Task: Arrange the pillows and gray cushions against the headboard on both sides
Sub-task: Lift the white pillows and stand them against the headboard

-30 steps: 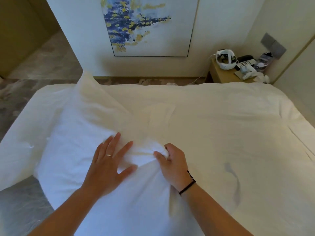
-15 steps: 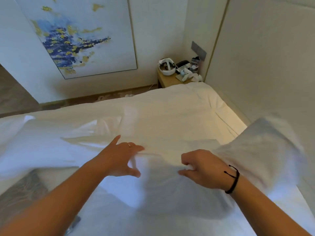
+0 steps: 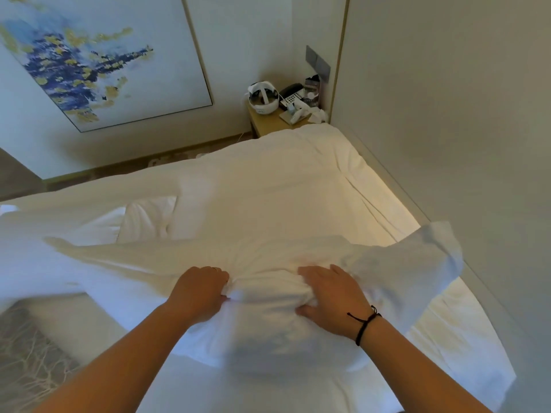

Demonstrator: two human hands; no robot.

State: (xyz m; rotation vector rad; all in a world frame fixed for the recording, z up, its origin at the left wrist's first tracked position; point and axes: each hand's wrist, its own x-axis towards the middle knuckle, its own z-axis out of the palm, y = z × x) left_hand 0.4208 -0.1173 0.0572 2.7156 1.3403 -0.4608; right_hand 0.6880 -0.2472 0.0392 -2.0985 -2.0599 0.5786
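Note:
A large white pillow is held above the near part of the white bed, lying crosswise in front of me. My left hand grips a bunch of its fabric along the top edge. My right hand grips the same edge a little to the right, fingers curled into the cloth. The pillow's right corner reaches close to the pale padded headboard on the right. No gray cushion is in view.
A wooden nightstand stands in the far corner with a white headset, a telephone and small items on it. A blue and gold painting hangs on the far wall. Patterned carpet shows at the lower left.
The view has swung right toward the headboard. The pillow has moved right and been raised, and my left hand went from lying flat on it to gripping its edge.

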